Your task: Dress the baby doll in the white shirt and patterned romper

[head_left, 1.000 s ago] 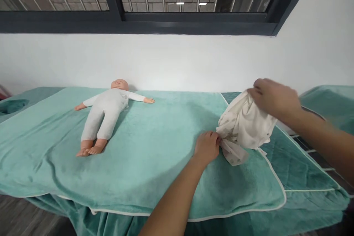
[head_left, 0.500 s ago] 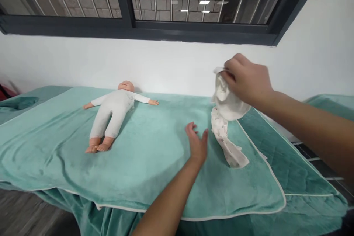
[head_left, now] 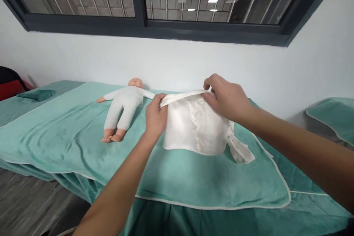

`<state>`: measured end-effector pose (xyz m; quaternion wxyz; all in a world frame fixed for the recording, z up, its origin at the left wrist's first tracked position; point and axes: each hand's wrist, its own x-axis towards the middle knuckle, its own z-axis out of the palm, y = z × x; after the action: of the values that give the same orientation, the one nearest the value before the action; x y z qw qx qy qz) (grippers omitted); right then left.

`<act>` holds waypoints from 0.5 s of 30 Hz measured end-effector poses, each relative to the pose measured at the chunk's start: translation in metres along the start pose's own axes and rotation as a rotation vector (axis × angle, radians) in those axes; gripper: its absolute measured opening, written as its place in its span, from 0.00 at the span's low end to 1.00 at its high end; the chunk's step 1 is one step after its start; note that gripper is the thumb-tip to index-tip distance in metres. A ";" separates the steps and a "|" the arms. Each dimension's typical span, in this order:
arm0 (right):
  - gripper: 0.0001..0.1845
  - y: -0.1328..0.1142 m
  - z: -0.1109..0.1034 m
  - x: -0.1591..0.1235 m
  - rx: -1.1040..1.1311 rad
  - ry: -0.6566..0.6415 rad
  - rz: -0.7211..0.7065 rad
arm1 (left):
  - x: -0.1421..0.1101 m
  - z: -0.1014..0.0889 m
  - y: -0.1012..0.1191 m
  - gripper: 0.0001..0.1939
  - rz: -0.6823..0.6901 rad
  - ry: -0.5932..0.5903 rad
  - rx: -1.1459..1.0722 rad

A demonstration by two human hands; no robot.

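Between both hands a white baby garment (head_left: 195, 129) is spread out, its body hanging down towards the bed. My left hand (head_left: 156, 113) pinches the left end of its upper edge. Farther along that edge, my right hand (head_left: 226, 96) grips it with thumb and fingers. A patterned white cloth piece (head_left: 240, 150) lies at the garment's right; whether the two are joined is hidden. To the left of my left hand a baby doll (head_left: 125, 101) in a white suit lies on its back, arms out, its feet bare.
A light green blanket (head_left: 193, 188) with white piping covers the bed. Behind it rise a white wall (head_left: 177, 59) and a dark-framed window (head_left: 212, 31) with bars. A red and black object (head_left: 11, 84) stands at the far left; folded green cloth (head_left: 334, 118) lies at the right.
My right hand has moved left and down with the garment, which is now spread wide. The left hand, open before, has moved left and up and taken hold of its edge.
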<state>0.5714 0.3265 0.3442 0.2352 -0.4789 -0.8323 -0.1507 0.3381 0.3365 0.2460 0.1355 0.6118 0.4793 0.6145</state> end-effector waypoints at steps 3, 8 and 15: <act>0.29 0.032 0.043 -0.029 0.218 -0.292 0.081 | 0.004 -0.025 0.000 0.10 -0.047 -0.019 0.004; 0.50 0.097 0.123 -0.101 -0.030 -0.673 0.365 | -0.003 -0.045 -0.001 0.11 -0.087 -0.020 0.026; 0.34 0.126 0.139 -0.131 0.101 -0.367 0.679 | -0.013 -0.044 -0.012 0.11 -0.145 -0.046 0.045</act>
<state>0.7031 0.3598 0.1600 0.1420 -0.7339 -0.6611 0.0649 0.2969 0.3142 0.2379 0.1768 0.5925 0.5328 0.5778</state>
